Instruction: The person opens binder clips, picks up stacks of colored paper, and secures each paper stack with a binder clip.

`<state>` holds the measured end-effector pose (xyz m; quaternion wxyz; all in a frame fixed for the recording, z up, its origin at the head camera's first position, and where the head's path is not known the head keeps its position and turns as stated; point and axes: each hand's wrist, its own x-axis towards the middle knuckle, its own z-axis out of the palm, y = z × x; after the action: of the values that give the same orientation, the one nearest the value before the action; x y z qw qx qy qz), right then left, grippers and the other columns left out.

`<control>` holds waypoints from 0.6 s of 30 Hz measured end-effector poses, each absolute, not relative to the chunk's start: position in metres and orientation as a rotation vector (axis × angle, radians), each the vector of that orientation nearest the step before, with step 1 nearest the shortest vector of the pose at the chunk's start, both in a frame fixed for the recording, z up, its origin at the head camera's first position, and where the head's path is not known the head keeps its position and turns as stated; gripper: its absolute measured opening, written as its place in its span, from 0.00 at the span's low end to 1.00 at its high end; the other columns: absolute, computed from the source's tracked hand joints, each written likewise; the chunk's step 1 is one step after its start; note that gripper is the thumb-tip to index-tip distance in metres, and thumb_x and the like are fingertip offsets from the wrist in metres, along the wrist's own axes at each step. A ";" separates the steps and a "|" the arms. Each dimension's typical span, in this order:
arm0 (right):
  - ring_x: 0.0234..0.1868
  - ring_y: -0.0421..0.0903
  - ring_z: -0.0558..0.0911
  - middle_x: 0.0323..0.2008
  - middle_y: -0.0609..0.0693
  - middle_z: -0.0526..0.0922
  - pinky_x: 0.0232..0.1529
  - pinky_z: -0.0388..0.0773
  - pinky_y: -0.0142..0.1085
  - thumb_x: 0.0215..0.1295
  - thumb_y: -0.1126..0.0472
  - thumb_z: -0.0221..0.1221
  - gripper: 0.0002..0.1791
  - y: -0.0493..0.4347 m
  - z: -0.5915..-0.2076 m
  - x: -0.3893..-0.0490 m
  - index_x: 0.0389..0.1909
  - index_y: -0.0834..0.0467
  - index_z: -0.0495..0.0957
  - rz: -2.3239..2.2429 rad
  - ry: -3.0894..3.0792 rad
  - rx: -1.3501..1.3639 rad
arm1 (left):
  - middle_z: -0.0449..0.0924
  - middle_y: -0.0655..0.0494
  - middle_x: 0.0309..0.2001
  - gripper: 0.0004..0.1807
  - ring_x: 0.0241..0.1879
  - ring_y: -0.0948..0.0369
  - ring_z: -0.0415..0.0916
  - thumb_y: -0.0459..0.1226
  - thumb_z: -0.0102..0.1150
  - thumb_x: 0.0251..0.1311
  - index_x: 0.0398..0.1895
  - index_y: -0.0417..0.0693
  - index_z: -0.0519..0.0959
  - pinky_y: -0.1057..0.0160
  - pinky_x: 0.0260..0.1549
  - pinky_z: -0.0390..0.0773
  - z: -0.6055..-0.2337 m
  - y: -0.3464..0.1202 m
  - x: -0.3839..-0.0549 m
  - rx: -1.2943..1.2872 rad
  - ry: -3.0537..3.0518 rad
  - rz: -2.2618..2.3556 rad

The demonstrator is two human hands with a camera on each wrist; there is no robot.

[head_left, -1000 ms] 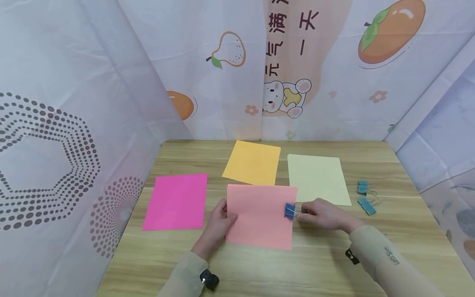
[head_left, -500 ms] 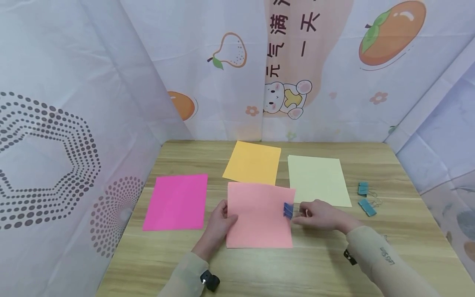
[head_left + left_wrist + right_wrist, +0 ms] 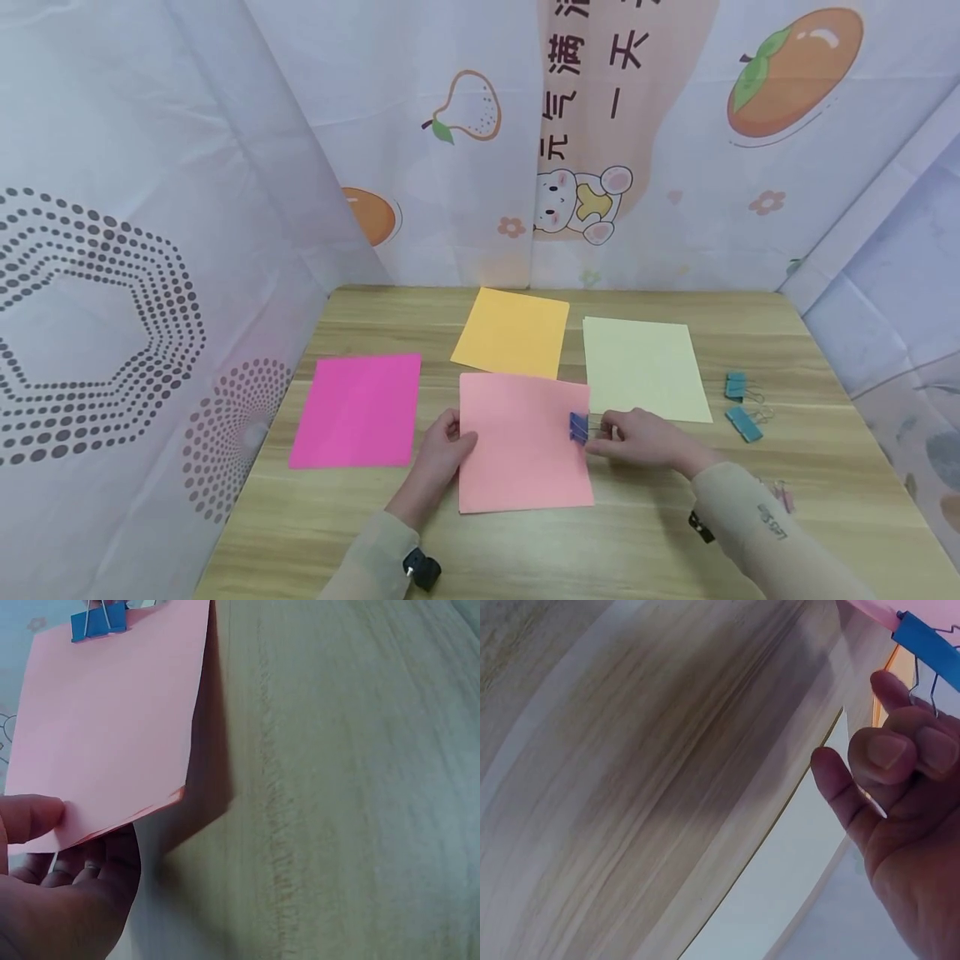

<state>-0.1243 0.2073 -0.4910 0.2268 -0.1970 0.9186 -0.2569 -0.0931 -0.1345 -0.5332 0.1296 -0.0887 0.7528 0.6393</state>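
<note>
Salmon-pink square paper (image 3: 521, 450), more than one sheet at its edge in the left wrist view, is held up over the table's middle. My left hand (image 3: 438, 454) pinches its left side, thumb (image 3: 34, 817) on the face and fingers behind. A blue binder clip (image 3: 578, 427) sits on the paper's right edge, its wire handles pointing right. My right hand (image 3: 637, 437) pinches those handles, fingers curled; in the right wrist view the clip (image 3: 934, 645) is at the upper corner, just past the fingertips.
Magenta paper (image 3: 356, 411) lies left, orange paper (image 3: 513, 331) behind, pale yellow paper (image 3: 647, 368) behind right. Two teal binder clips (image 3: 744, 423) lie at the right. A small pink thing with wire (image 3: 783, 496) shows beside the right sleeve. A printed curtain (image 3: 480, 183) stands behind the wooden table (image 3: 525, 558).
My right hand and the blue clip have shifted slightly left with the paper's right edge. The small pink thing shows more beside the right sleeve. My left hand keeps its grip.
</note>
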 end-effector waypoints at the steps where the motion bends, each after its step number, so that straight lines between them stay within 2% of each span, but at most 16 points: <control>1: 0.22 0.38 0.70 0.18 0.40 0.71 0.26 0.66 0.33 0.65 0.35 0.63 0.21 0.206 -0.491 -0.124 0.33 0.49 0.77 -0.706 2.537 -0.533 | 0.81 0.47 0.46 0.12 0.40 0.57 0.75 0.33 0.58 0.67 0.51 0.39 0.75 0.62 0.38 0.78 -0.533 -0.135 -0.093 -0.261 2.198 1.851; 11: 0.24 0.41 0.72 0.21 0.43 0.75 0.27 0.69 0.37 0.66 0.35 0.62 0.23 0.201 -0.498 -0.124 0.40 0.53 0.79 -0.687 2.561 -0.440 | 0.80 0.48 0.41 0.12 0.35 0.58 0.76 0.33 0.61 0.64 0.49 0.38 0.77 0.62 0.34 0.79 -0.528 -0.134 -0.093 -0.293 2.313 1.738; 18: 0.23 0.42 0.72 0.21 0.44 0.75 0.26 0.69 0.37 0.66 0.35 0.62 0.25 0.198 -0.500 -0.123 0.40 0.54 0.80 -0.651 2.570 -0.384 | 0.78 0.50 0.37 0.10 0.32 0.58 0.72 0.32 0.60 0.62 0.47 0.40 0.77 0.63 0.30 0.76 -0.527 -0.134 -0.092 -0.317 2.410 1.613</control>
<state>-0.1227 0.1983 -0.5001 0.2293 -0.1396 0.9338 -0.2364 -0.0921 -0.1336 -0.5271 0.1118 -0.1079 0.8210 0.5494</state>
